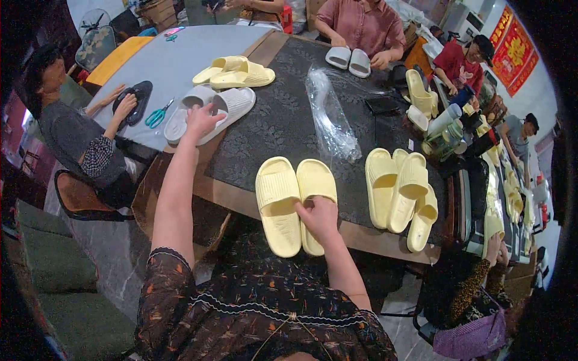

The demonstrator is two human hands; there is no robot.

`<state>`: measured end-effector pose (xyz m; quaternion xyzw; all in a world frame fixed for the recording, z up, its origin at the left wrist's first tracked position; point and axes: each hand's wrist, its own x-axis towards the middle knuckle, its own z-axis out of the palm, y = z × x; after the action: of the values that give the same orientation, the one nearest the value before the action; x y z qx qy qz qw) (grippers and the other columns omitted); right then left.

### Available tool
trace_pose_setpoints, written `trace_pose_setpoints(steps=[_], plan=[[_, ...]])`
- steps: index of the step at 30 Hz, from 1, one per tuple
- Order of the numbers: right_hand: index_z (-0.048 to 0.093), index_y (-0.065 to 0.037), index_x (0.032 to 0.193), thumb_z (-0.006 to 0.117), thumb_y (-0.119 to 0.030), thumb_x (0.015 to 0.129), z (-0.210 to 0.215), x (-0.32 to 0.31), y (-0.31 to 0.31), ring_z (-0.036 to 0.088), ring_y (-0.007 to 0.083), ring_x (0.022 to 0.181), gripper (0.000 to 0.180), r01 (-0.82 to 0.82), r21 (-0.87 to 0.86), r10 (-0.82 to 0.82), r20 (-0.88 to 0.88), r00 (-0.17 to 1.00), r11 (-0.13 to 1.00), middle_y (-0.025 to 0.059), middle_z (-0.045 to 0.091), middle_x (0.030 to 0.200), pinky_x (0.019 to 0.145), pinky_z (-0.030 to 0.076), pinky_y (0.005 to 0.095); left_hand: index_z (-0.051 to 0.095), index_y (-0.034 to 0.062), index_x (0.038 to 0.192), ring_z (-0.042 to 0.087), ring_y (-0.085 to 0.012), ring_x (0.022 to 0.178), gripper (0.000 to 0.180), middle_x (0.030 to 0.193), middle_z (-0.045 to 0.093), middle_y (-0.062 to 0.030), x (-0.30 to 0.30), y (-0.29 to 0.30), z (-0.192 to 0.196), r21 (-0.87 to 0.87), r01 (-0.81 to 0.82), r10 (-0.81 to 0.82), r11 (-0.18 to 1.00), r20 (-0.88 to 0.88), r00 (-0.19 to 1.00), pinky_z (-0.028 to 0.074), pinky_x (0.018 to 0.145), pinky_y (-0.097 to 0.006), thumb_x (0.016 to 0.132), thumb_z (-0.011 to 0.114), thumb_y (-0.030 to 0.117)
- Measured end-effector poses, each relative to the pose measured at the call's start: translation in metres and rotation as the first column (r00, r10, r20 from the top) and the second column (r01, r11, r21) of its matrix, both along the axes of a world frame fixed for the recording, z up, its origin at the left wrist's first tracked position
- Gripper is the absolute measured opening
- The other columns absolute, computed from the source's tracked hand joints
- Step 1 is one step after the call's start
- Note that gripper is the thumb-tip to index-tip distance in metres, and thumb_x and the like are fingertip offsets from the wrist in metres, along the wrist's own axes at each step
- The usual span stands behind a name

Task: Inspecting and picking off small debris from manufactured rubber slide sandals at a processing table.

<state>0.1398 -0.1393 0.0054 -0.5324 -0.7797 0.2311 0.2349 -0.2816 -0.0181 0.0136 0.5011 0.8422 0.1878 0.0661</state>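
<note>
My right hand (319, 219) grips a pair of pale yellow slide slippers by the inner side. The left slipper (278, 191) and right slipper (316, 177) stand side by side at the table's near edge, toes pointing away. With my left arm stretched far out, my left hand (202, 122) is on a pair of light grey slide slippers (235, 104). Its fingers reach into the foot openings by the straps, pinching the inner sides; the fingertips are partly hidden. To the right lie more yellow slippers (397, 189), some overlapping.
Another yellow pair (238, 73) lies beyond the grey slippers. A clear plastic bag (330, 114) rests mid-table on the dark patterned cover. Teal scissors (159, 113) lie at left. Bottles (445, 120) crowd the right side. Co-workers sit around; one across handles grey slippers (349, 60).
</note>
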Motion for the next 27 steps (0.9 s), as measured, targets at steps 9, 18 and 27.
trace_pose_setpoints(steps=[9, 18, 27], plan=[[0.064, -0.002, 0.069, 0.066, -0.038, 0.08, 0.004, 0.002, -0.008, 0.064, 0.0277, 0.063, 0.038, -0.006, -0.003, 0.006, -0.022, 1.0, 1.0, 0.0115, 0.064, 0.065, 0.062, 0.05, 0.0394, 0.053, 0.001, 0.124, 0.053, -0.0381, 0.107, 0.071, 0.112, 0.054, -0.0236, 0.09, -0.054, -0.004, 0.13, 0.261, -0.245, 0.957, -0.125, 0.961, 0.044, 0.091, -0.044, 0.071, 0.074, 0.041], [0.063, -0.004, 0.069, 0.069, -0.034, 0.076, 0.025, 0.042, -0.03, 0.062, 0.0267, 0.056, 0.031, 0.098, 0.135, -0.09, -0.065, 0.994, 0.986, 0.0097, 0.062, 0.061, 0.056, 0.049, 0.0387, 0.046, 0.0014, 0.124, 0.053, -0.0395, 0.101, 0.066, 0.105, 0.052, -0.0227, 0.176, -0.121, 0.009, 0.106, 0.398, -0.387, 0.911, -0.11, 0.915, 0.045, 0.085, -0.045, 0.075, 0.073, 0.035], [0.063, -0.003, 0.065, 0.073, -0.028, 0.073, 0.057, 0.147, -0.005, 0.058, 0.0265, 0.051, 0.029, 0.453, 0.492, -0.458, -0.12, 0.881, 0.743, 0.0109, 0.06, 0.058, 0.053, 0.047, 0.0382, 0.038, 0.002, 0.133, 0.054, -0.0385, 0.094, 0.075, 0.1, 0.05, -0.022, 0.246, -0.158, 0.023, 0.026, 0.645, -0.645, 0.764, -0.001, 0.764, 0.046, 0.079, -0.045, 0.073, 0.075, 0.029]])
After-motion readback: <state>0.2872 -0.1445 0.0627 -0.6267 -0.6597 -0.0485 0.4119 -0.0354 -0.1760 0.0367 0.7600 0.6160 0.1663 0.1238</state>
